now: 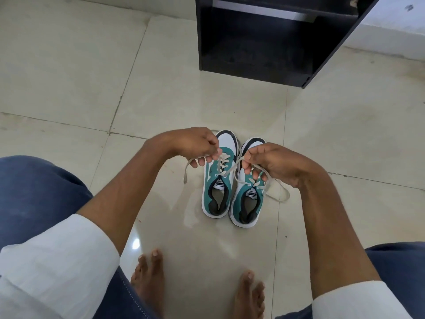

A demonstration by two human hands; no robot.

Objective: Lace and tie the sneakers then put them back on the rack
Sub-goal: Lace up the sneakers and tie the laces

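Two teal and white sneakers stand side by side on the tiled floor, toes pointing away from me: the left sneaker (217,189) and the right sneaker (247,203). My left hand (193,143) pinches one end of the left sneaker's cream lace (188,166), which hangs off to the left. My right hand (271,162) grips the other end of that lace, pulled across above the right sneaker. The two ends cross over the left sneaker's top eyelets. The right sneaker's own loose lace (281,194) trails on the floor to its right.
A black shoe rack (264,58) with an open lower shelf stands on the floor beyond the sneakers. My bare feet (197,288) rest near the bottom of the view, knees in blue trousers at both sides.
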